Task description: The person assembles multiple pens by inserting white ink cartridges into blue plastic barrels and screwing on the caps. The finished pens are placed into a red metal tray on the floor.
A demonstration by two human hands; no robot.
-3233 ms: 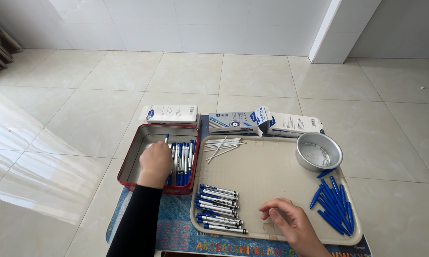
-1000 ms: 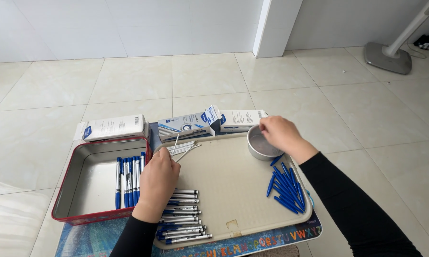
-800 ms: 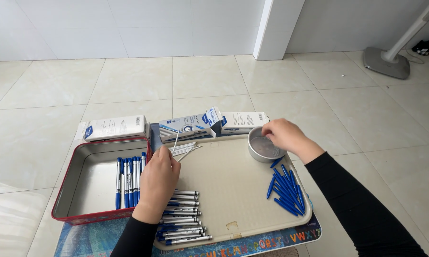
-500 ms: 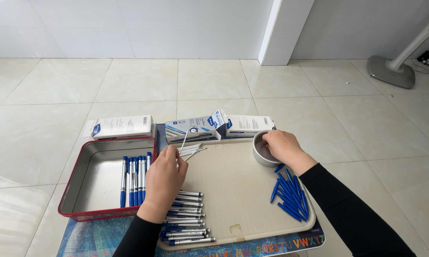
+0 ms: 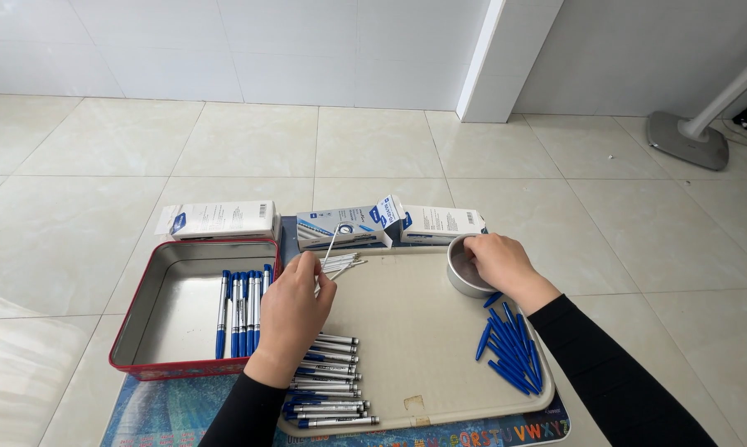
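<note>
The left hand [image 5: 291,310] was closed in a pinch on a thin white refill [image 5: 330,247], which stood tilted up from the fingertips over the far left corner of the beige tray [image 5: 415,331]. More refills [image 5: 340,266] lay loose on the tray just beside that hand. The right hand [image 5: 493,261] lay over the rim of a small metal bowl [image 5: 465,273] at the tray's far right, fingers curled into it; whether it gripped anything inside could not be told. Blue caps [image 5: 510,348] were heaped near the right wrist. A row of pens [image 5: 328,385] lay stacked at the tray's near left edge. Left of the tray, a red tin [image 5: 166,310] held more pens [image 5: 241,310] standing side by side. Three boxes [image 5: 344,228] sat beyond the tray.
</note>
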